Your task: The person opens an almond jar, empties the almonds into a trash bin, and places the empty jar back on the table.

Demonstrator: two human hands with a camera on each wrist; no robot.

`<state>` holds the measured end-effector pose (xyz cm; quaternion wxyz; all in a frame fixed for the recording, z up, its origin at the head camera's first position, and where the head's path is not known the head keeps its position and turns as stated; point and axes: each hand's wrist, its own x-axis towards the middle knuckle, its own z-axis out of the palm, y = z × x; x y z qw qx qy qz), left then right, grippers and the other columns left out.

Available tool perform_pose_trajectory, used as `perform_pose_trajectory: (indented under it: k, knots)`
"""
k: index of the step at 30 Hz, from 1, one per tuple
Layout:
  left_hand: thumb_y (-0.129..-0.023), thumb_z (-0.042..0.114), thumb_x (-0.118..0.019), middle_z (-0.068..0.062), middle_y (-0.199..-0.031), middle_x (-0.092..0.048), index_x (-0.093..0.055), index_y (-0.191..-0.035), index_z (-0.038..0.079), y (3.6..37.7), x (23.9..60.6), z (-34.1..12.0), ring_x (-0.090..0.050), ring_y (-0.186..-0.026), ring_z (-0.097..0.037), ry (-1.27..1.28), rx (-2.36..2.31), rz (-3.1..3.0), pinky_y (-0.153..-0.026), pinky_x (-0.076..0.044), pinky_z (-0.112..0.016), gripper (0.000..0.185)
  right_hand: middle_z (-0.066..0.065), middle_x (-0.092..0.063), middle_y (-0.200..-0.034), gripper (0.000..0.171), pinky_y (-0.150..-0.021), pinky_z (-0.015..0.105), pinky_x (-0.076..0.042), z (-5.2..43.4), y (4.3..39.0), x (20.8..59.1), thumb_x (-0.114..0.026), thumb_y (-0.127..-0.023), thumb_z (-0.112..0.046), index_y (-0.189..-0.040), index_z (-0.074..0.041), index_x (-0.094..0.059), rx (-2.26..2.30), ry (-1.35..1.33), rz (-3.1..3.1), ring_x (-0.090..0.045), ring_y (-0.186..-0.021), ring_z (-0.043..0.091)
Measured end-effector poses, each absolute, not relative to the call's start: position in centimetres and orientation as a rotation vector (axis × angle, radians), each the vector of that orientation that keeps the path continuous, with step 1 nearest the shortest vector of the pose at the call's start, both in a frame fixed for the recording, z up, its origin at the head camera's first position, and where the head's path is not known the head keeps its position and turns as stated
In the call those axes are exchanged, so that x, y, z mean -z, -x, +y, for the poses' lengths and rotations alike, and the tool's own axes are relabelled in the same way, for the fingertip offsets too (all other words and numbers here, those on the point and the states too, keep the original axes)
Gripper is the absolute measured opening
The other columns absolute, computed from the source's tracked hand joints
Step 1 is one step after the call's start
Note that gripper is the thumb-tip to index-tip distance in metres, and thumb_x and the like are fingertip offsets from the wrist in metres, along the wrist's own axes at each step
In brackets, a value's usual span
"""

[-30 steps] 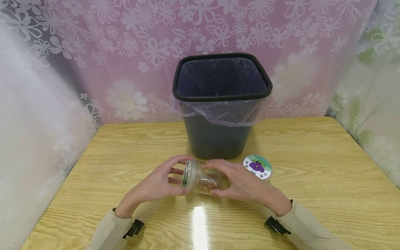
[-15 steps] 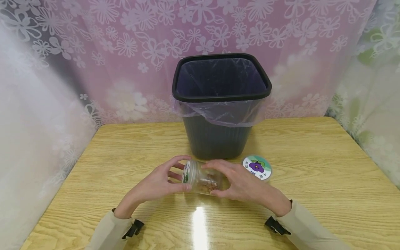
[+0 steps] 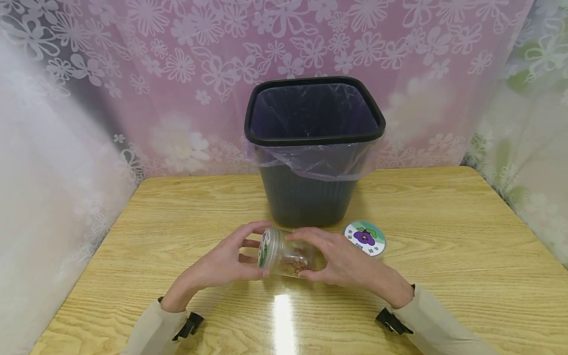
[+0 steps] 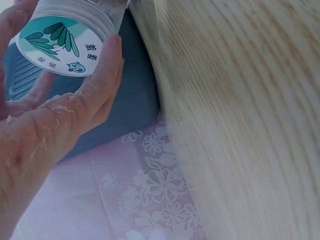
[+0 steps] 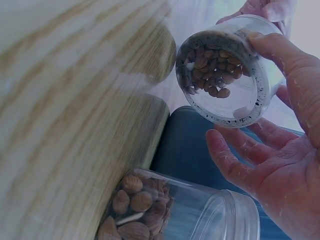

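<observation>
The left hand (image 3: 222, 264) grips the lid (image 3: 265, 247) and the right hand (image 3: 343, 261) holds the jar (image 3: 290, 259) sideways, probably for twisting, the bin (image 3: 312, 148) at 12 o'clock.

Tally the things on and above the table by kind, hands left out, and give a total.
Jars: 2, one held sideways in both hands, one standing by the bin
Bins: 1
Bin liners: 1
Total: 4
</observation>
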<state>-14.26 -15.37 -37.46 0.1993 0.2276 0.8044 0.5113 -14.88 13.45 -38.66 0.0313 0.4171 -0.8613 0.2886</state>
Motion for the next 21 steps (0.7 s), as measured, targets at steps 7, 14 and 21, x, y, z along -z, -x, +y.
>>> perform_pose_trajectory:
  k: [7,14,21]
  knots:
    - [-0.08,0.006,-0.083,0.003,-0.157,-0.036,-0.044,-0.149,0.034,14.31,37.47,-15.28,-0.044,-0.142,-0.037,-0.726,-1.478,2.246,-0.108,-0.05,-0.055,0.084,0.0,-0.062,-0.143,0.067,-0.105,0.042,-0.054,13.44,14.88,38.82,-0.087,-0.082,-0.029,-0.141,-0.018,-0.057,-0.876,-1.286,-2.627,-0.062,-0.13,0.021]
    - [-0.079,0.004,-0.083,0.002,-0.157,-0.036,-0.045,-0.149,0.032,14.28,37.55,-15.31,-0.044,-0.141,-0.036,-0.714,-1.48,2.247,-0.108,-0.05,-0.053,0.084,0.002,-0.062,-0.143,0.066,-0.105,0.043,-0.054,13.44,14.86,38.77,-0.086,-0.084,-0.029,-0.142,-0.018,-0.056,-0.877,-1.293,-2.635,-0.062,-0.13,0.023]
    - [-0.079,0.006,-0.084,0.002,-0.157,-0.037,-0.046,-0.147,0.034,14.37,37.57,-15.3,-0.047,-0.139,-0.036,-0.706,-1.489,2.247,-0.107,-0.051,-0.051,0.083,0.001,-0.062,-0.143,0.066,-0.105,0.043,-0.054,13.46,14.84,38.75,-0.086,-0.083,-0.029,-0.141,-0.018,-0.057,-0.882,-1.289,-2.631,-0.062,-0.13,0.022]
